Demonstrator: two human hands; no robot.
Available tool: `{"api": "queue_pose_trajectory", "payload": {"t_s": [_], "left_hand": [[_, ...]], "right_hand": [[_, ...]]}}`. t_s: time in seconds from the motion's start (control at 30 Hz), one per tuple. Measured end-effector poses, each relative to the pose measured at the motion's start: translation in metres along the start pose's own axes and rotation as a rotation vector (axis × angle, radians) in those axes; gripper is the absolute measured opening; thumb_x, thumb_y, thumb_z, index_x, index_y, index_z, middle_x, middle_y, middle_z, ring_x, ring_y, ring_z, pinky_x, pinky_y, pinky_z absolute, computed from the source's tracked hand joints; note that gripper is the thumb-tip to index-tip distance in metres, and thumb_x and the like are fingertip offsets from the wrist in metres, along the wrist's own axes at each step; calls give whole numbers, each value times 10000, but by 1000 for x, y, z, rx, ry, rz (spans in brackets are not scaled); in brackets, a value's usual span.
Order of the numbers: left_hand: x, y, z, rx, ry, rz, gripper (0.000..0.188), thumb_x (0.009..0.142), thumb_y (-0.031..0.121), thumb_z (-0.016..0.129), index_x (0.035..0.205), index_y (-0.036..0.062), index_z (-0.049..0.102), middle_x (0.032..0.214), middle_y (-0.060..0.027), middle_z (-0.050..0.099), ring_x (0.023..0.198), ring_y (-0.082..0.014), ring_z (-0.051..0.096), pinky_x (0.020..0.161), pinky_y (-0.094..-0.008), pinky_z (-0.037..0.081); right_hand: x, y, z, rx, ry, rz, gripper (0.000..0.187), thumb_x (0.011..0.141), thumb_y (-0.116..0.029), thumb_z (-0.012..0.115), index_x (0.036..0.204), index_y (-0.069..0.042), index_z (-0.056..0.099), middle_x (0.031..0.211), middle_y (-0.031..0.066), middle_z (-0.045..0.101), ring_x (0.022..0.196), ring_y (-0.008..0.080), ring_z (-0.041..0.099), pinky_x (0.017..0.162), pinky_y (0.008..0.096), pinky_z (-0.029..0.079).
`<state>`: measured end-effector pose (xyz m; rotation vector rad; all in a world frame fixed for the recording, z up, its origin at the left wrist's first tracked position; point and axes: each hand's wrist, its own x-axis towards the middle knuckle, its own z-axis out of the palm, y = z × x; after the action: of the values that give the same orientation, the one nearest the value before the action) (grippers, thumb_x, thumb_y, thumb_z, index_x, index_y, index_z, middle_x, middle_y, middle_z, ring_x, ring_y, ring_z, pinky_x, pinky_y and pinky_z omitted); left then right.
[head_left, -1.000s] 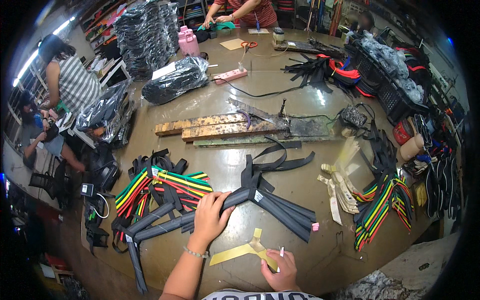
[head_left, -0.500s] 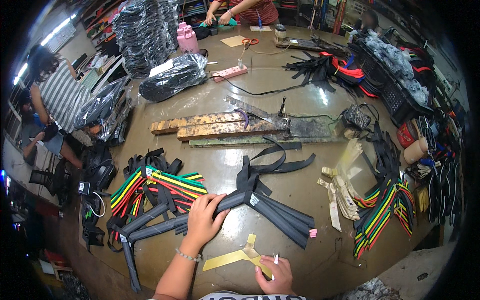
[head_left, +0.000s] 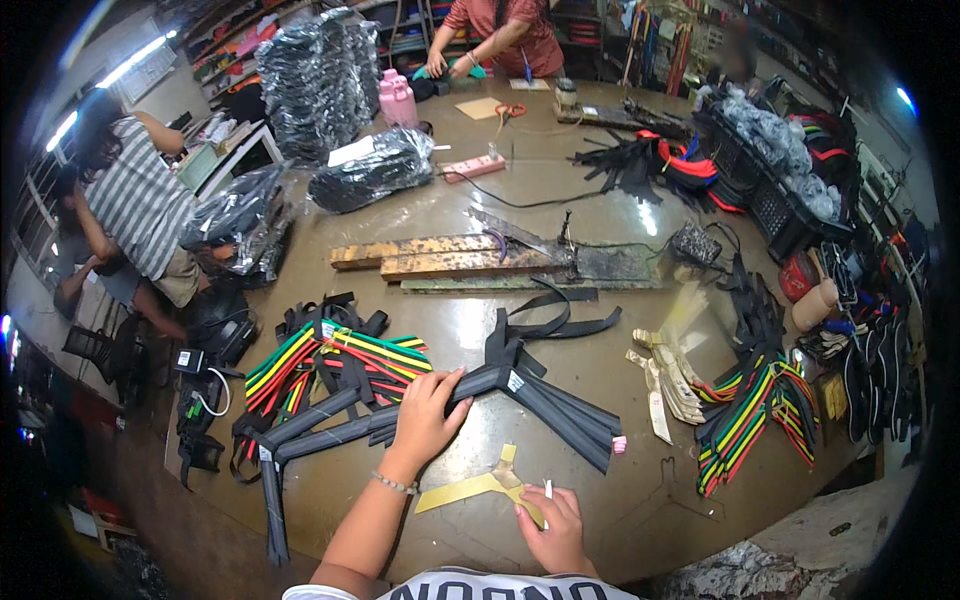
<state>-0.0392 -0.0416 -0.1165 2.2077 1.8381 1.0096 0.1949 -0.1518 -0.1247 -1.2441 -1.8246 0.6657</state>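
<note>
Head cam: left hand point(head_left: 430, 420) is draped over black padded straps point(head_left: 485, 382) on the desk point(head_left: 625, 530), can't tell from here how tight that grip is. Right hand point(head_left: 553, 525) has a white stick point(head_left: 549, 489) in its grip, fingertips at the yellow Y-shaped piece point(head_left: 500, 483) lying nearer the wearer.

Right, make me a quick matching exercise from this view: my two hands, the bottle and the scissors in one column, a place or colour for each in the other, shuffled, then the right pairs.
Column one:
1. Left hand
2. Right hand
3. Bottle
4. Scissors

Column two:
A. Orange handles
B. At the yellow three-armed piece
C. Pink and upright
D. On the dark strap bundle

Pairs: 1-D, 2-B, 3-C, 4-A
</note>
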Motion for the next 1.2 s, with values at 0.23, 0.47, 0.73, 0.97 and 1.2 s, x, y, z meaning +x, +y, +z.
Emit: {"api": "queue_pose_trajectory", "payload": {"t_s": [0.23,0.47,0.73,0.97,1.2], "left_hand": [[-2,0,5,16,65,27,378,827,250,714,1131,37,640,1035,-138,587,1001,-324,555,881,-402,449],[-6,-5,9,65,63,45,368,834,257,705,1133,52,641,1023,-121,588,978,-310,552,877,-400,445],[-5,-5,11,91,82,64,369,825,275,707,1118,58,645,1013,-99,586,960,-290,549,857,-388,441],[-3,-1,9,90,63,40,367,869,304,672,1132,49,650,1025,-107,596,974,-294,552,869,-388,444],[-3,-1,11,119,94,76,369,883,326,654,1125,47,652,1016,-107,595,948,-285,548,846,-388,436]], "right_hand": [[-11,-1,-10,17,-109,-89,225,784,-61,728,1003,-69,676,1031,99,684,955,306,591,856,388,471],[-34,-2,-22,84,-63,-90,222,790,-62,724,1007,-59,674,1019,101,691,952,307,601,858,385,476],[-25,3,-15,55,-33,-117,219,783,-59,729,995,-56,676,1011,99,695,928,292,601,849,374,482],[-24,3,-18,70,-49,-104,232,779,-66,734,1003,-49,676,1000,100,696,928,299,603,840,371,485],[-24,2,-20,96,-38,-91,266,777,-65,731,1033,-44,664,1000,124,685,917,314,603,823,379,487]]}}
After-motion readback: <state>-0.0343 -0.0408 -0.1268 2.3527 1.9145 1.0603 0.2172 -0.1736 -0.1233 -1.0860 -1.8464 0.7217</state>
